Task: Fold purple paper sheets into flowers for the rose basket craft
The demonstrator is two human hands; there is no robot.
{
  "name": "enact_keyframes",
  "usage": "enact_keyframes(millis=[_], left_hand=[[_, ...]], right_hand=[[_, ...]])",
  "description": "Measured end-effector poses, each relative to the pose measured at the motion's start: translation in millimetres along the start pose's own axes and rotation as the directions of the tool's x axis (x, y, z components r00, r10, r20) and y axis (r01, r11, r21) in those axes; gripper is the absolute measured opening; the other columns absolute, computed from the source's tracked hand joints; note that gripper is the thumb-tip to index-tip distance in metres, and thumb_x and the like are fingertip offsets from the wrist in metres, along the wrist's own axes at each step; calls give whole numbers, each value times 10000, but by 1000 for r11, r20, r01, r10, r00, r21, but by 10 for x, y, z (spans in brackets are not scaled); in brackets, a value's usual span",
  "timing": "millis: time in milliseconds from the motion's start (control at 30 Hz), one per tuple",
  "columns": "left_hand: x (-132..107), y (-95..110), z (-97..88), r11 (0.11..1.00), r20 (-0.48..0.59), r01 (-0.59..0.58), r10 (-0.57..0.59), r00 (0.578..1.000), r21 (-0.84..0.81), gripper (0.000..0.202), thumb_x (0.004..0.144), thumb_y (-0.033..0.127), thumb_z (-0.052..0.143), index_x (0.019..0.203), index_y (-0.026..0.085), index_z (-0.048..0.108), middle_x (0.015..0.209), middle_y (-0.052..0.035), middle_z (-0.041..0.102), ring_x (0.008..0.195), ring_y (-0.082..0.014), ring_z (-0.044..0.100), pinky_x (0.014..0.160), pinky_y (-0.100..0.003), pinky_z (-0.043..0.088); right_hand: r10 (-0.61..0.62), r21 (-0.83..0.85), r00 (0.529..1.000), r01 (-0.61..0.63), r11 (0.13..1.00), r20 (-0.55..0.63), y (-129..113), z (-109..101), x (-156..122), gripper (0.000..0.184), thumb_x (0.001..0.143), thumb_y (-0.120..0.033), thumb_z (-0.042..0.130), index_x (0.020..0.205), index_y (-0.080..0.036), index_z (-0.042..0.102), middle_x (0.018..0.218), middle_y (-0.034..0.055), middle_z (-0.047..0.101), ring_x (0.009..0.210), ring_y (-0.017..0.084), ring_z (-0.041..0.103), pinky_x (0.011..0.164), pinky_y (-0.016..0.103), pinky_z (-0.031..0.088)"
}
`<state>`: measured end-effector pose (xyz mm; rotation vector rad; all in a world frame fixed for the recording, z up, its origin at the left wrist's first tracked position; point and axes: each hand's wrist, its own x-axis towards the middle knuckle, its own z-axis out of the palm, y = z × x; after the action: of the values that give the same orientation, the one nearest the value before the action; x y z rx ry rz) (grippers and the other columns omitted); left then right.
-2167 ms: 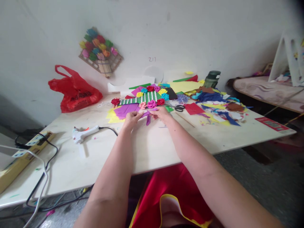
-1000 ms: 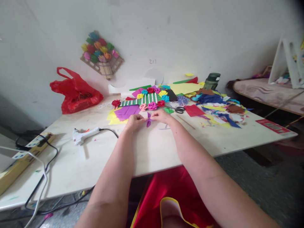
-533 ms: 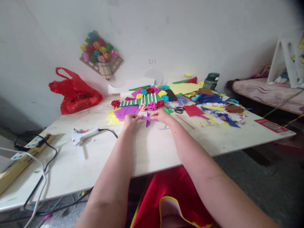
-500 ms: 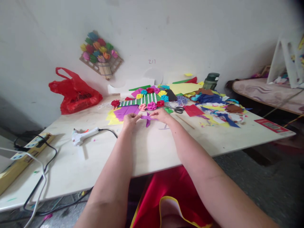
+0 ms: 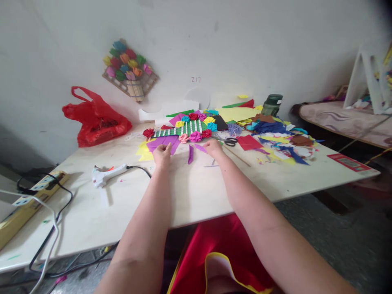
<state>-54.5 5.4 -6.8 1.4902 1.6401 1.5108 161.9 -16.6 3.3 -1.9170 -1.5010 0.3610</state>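
Note:
My left hand (image 5: 162, 152) rests on the table with its fingers curled at the near edge of a purple paper sheet (image 5: 163, 142); what they grip is hidden. My right hand (image 5: 213, 147) pinches a small purple paper scrap (image 5: 200, 147) at its fingertips. Between the hands a narrow purple strip (image 5: 190, 154) lies loose on the white table (image 5: 196, 192). Just beyond them sits a green-and-white striped woven mat (image 5: 183, 128) edged with coloured paper roses.
A glue gun (image 5: 105, 174) with a black cord lies to the left, and a power strip (image 5: 33, 190) with cables at the far left. Scissors (image 5: 230, 141), a wooden stick and heaped paper scraps (image 5: 275, 136) lie right. A red bag (image 5: 94, 118) and a green bottle (image 5: 272, 104) stand behind.
The hands held one purple piece together; now they have drawn apart. The left hand moved left to the purple sheet, and a purple strip lies on the table between them.

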Motion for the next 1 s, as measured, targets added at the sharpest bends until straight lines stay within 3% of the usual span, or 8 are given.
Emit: enact_keyframes(millis=[267,400,600,733,867,933,1000], left_hand=[[-27,28,-1,999,-8,16,-16,1000,43,234,653,405,560,671,174,586,551,-14,547,531,-144,497,527,-246,365],[-55,65,-29,997,-86,47,-42,995,64,175,634,281,582,781,192,614,638,-30,587,581,-165,529,599,-279,395],[-71,65,-68,993,-172,71,-53,984,98,264,536,78,545,764,190,617,760,-68,623,788,-234,570,767,-359,416],[-36,-9,-45,993,-162,109,-100,982,49,296,514,50,489,752,177,609,759,-64,623,784,-228,576,776,-366,425],[12,-90,-4,963,-181,169,-208,961,-210,295,520,86,440,759,160,597,751,-57,611,745,-188,581,726,-321,446],[23,-111,6,924,-195,167,-244,950,-344,324,524,100,394,781,150,584,758,-54,609,721,-160,579,695,-290,451],[24,-121,9,904,-203,154,-251,947,-400,345,519,111,368,794,144,572,771,-50,607,709,-141,573,682,-267,450]], right_hand=[[-62,-203,998,59,977,-6,-87,7,-115,158,696,-253,627,815,-200,718,895,73,686,817,182,618,661,231,431],[-112,-289,994,106,951,-5,-117,-4,-163,146,696,-256,630,800,-200,717,934,109,665,861,228,595,697,295,421],[-234,-356,971,201,913,-52,-143,0,-181,204,755,-247,536,844,-194,712,987,103,642,943,233,527,785,331,383],[-457,-313,888,420,852,-54,-204,31,-224,265,800,-253,471,947,-207,686,1073,65,622,994,234,484,856,364,342],[-658,-255,749,654,713,79,-343,122,-352,279,814,-249,464,1002,-200,664,1184,46,575,1073,224,435,932,382,283],[-715,-232,680,731,642,164,-421,193,-429,284,818,-262,467,1033,-219,648,1223,30,551,1116,220,414,974,396,243],[-733,-230,641,767,599,228,-492,271,-496,294,819,-255,458,1053,-225,634,1270,21,516,1162,217,385,1007,403,210]])
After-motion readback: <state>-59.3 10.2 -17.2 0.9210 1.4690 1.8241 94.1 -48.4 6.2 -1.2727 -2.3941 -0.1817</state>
